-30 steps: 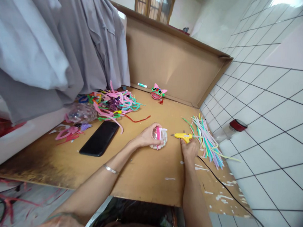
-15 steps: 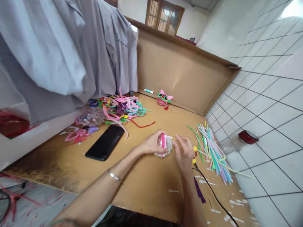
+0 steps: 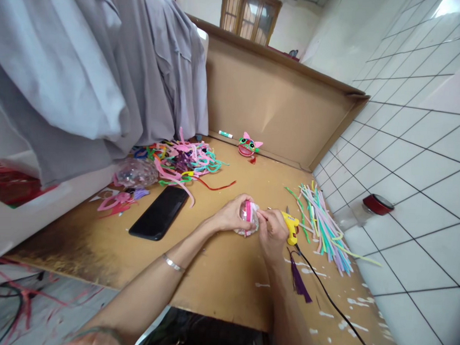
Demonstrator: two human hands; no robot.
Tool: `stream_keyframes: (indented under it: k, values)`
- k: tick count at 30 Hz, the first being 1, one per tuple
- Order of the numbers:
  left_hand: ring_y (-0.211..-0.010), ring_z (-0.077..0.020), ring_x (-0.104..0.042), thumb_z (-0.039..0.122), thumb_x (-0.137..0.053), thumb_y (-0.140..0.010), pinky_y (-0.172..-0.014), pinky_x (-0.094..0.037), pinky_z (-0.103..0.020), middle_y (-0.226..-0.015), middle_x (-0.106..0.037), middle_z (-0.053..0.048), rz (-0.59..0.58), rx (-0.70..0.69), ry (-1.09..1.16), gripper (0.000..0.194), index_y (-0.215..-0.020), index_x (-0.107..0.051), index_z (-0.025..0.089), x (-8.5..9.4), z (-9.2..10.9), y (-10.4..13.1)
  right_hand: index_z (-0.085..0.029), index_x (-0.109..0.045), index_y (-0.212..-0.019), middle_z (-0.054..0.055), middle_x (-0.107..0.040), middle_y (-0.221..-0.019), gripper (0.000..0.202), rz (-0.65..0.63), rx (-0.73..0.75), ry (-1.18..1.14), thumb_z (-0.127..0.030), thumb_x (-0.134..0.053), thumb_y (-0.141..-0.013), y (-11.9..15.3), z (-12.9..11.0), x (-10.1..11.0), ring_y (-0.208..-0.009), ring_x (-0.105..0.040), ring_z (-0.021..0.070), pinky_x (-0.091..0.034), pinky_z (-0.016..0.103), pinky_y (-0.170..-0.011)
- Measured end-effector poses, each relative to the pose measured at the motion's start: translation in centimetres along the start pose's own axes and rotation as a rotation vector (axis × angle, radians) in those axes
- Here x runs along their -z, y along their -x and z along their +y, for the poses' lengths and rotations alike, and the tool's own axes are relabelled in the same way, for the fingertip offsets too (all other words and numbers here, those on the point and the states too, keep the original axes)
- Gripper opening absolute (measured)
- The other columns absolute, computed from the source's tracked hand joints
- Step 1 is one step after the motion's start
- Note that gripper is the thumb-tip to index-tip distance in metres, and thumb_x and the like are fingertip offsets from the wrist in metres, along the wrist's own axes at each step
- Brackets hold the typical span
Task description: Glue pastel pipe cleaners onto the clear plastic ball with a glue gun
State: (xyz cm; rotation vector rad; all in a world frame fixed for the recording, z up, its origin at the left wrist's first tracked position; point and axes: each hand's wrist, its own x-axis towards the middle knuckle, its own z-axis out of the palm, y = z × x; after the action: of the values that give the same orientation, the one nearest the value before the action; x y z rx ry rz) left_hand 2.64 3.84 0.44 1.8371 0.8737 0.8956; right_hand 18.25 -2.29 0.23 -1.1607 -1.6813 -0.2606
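My left hand [image 3: 231, 213] is wrapped round a small clear plastic ball [image 3: 244, 224] from its left side. A bright pink fuzzy strip [image 3: 248, 210] and a white pipe cleaner [image 3: 253, 208] run around the ball. At the ball's right edge, my right hand [image 3: 272, 232] has thumb and forefinger pinched on the white pipe cleaner; the exact contact is partly hidden. Just right of that hand lies a yellow glue gun [image 3: 290, 228] with a black cord. Below the glue gun is a purple tassel [image 3: 298, 279].
Pipe cleaners [image 3: 328, 236] lie bundled by the tiled wall. Further left are a black phone [image 3: 159, 214], a tangled pile of pipe cleaners [image 3: 192, 158] and a clear plastic bundle [image 3: 135, 172]. A cat-like ornament [image 3: 247, 147] and a glue stick [image 3: 226, 134] sit at the back board.
My right hand has moved left onto the ball's edge, its fingertips now at the white pipe cleaner. More of the glue gun and tassel shows. My left hand keeps its hold.
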Motion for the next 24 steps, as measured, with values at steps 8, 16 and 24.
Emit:
stream_keyframes:
  k: [8, 16, 24]
  values:
    - [-0.074, -0.0144, -0.051, 0.027, -0.079, -0.055, -0.066, -0.043, -0.024, -0.083, -0.058, 0.003, 0.002, 0.007, -0.004, 0.057, -0.106, -0.054, 0.018, 0.00, 0.09, 0.09, -0.020, -0.071, -0.084, 0.001, -0.065, -0.074, 0.018, 0.029, -0.107, -0.111, -0.028, -0.057, -0.093, 0.34, -0.63, 0.02, -0.068, -0.061, 0.0142, -0.049, 0.029, -0.067]
    - [-0.079, -0.0160, -0.053, 0.029, -0.079, -0.056, -0.072, -0.046, -0.027, -0.088, -0.058, 0.002, -0.005, 0.008, -0.026, 0.059, -0.107, -0.053, 0.018, 0.09, -0.27, -0.04, -0.021, -0.070, -0.084, 0.000, -0.063, -0.073, 0.012, 0.032, -0.110, -0.188, -0.021, -0.060, -0.091, 0.57, -0.61, 0.09, -0.068, -0.060, 0.0130, -0.048, 0.028, -0.066]
    - [-0.081, -0.0163, -0.054, 0.029, -0.078, -0.057, -0.073, -0.047, -0.027, -0.090, -0.059, 0.001, -0.003, -0.021, -0.031, 0.059, -0.108, -0.052, 0.019, -0.04, -0.83, -0.18, -0.021, -0.070, -0.085, 0.000, -0.063, -0.074, 0.012, 0.011, -0.119, -0.196, -0.022, -0.060, -0.092, 0.76, -0.57, 0.04, -0.069, -0.060, 0.0140, -0.048, 0.029, -0.066]
